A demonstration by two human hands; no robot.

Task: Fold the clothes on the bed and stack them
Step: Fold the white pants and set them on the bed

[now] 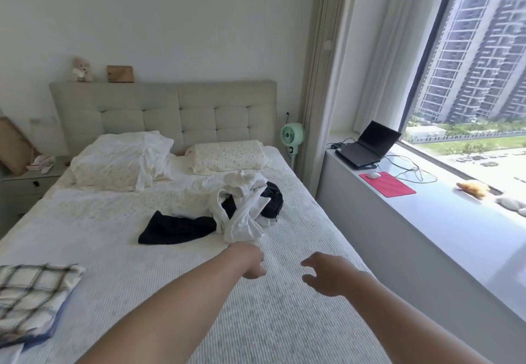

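From the head camera, both arms reach out over the bed (284, 321) toward the heap of unfolded clothes (244, 207). The left hand (250, 262) sits just short of the heap's near edge, where a white garment (239, 227) trails toward it. Its fingers look curled under, but they are turned away from the lens, so I cannot tell whether they already pinch the cloth or hold nothing. The right hand (324, 276) hovers to the right of the left and a little nearer the camera, fingers spread and loosely bent, grasping nothing, well clear of the fabric.

Beyond the left hand and to its left lies a dark garment (176, 228), spread flat, half tucked under the white one. Another dark piece (273, 198) sits at the heap's far right side. A checked cloth (34, 292) lies far to the left of both hands, near the bed's edge.

The step in hand looks like picking one garment out. It would go best to take the white trailing edge with the left hand, bring the right in at a second corner, and lift high enough to shake it free of the tangled dark pieces before laying it flat on the bare stretch of bed under the arms.
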